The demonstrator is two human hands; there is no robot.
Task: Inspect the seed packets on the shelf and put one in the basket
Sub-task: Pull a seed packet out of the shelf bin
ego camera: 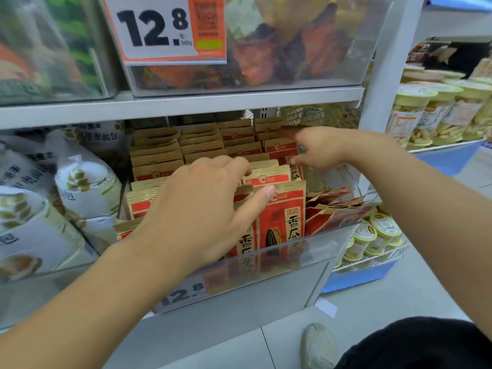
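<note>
Left fingers: curled over the tops of the front red seed packets (282, 214), thumb pressed against one; left hand (197, 206).
Right fingers: reaching among packets further back; grip hidden; right hand (319, 147).
Basket: not in view.
Risk: neighbouring packets may topple over the clear bin front (306, 251).

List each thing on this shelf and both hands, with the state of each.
Left hand: fingers curled over the tops of the front seed packets, thumb on one.
Right hand: reaching to the rear packets, fingers on their tops.
Seed packets: upright in rows, sealed.
Clear bin front: upright, holding the packets in.
Loose red packets: lying tilted beside the rows.
Price tag: reads 12.8.
</note>
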